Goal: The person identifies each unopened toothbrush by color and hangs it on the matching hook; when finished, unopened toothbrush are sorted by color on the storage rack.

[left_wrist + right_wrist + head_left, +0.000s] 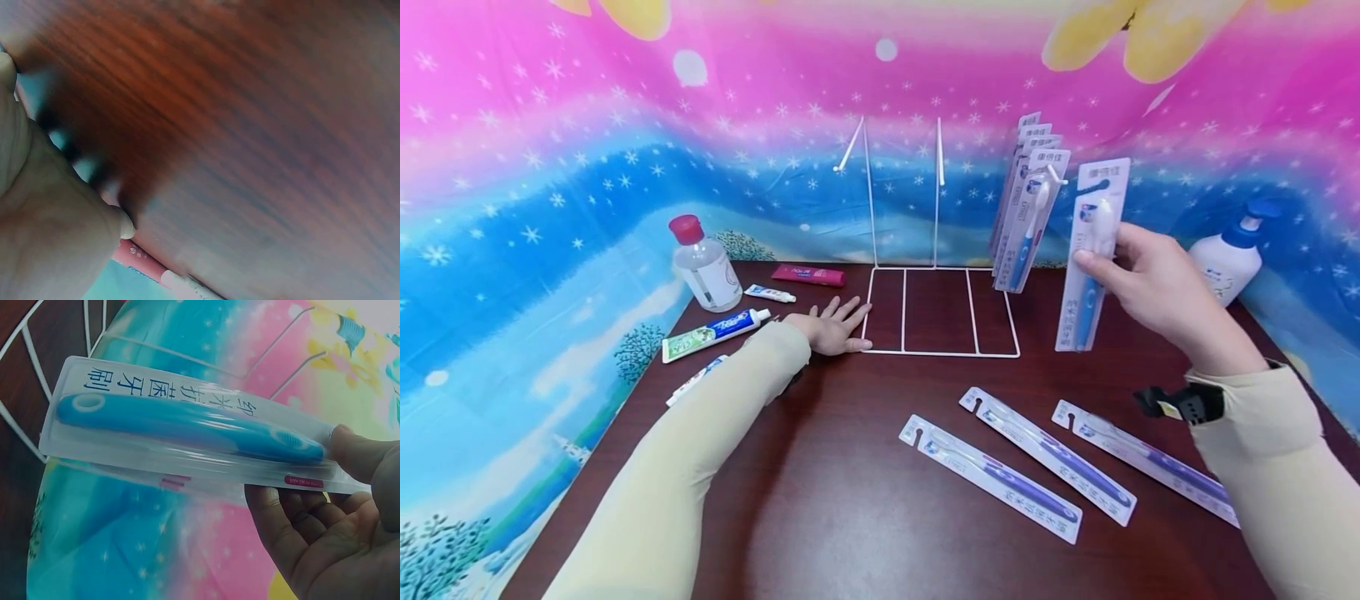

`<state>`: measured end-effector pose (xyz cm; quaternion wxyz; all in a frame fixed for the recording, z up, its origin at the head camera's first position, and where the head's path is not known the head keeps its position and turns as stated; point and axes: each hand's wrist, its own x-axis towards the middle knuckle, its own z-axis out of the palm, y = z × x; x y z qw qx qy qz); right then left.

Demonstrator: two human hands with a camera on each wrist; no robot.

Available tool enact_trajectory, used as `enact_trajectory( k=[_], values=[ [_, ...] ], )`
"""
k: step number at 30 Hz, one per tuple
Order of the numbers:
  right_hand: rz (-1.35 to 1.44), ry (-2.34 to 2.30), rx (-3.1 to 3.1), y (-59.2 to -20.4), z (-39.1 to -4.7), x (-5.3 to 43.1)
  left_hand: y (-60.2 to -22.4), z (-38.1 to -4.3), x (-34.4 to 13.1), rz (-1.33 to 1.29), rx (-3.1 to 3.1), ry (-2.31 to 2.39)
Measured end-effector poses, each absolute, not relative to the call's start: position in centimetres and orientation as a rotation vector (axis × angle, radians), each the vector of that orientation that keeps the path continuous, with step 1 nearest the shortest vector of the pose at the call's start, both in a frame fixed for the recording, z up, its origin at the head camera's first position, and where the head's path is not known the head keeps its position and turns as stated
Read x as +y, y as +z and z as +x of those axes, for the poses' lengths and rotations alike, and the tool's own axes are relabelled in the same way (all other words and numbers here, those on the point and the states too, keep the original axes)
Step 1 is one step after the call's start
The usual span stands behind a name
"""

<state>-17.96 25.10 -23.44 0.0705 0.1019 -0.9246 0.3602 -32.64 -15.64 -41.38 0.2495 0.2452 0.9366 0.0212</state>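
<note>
A packaged toothbrush (1092,254) with a blue handle is pinched upright between thumb and fingers of my right hand (1157,287). In the right wrist view, the thumb lies on the front of the toothbrush pack (187,428) and the fingers behind. Just left of it, several packaged toothbrushes (1021,225) hang from the right hook of a white wire rack (940,353). The rack's left and middle hooks are bare. My left hand (835,327) rests on the table with spread fingers at the rack's left base bar; the left wrist view shows only part of this hand (50,212).
Three purple-handled packaged toothbrushes (1048,457) lie at the front right of the table (820,483). Toothpaste tubes (715,335), a pink tube (808,275) and a red-capped bottle (706,271) are at left. A blue-topped pump bottle (1228,258) stands behind my right hand.
</note>
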Motion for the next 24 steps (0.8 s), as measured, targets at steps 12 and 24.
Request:
enact_trajectory(
  k=[12, 24],
  values=[
    [0.315, 1.137, -2.819, -23.8, -20.7, 23.5, -41.4, -32.7, -15.6, 0.646, 2.556, 0.022],
    [0.3, 1.271, -2.805, -25.1, -23.5, 23.0, -39.5, -31.2, -15.2, 0.673, 2.55, 0.002]
  ],
)
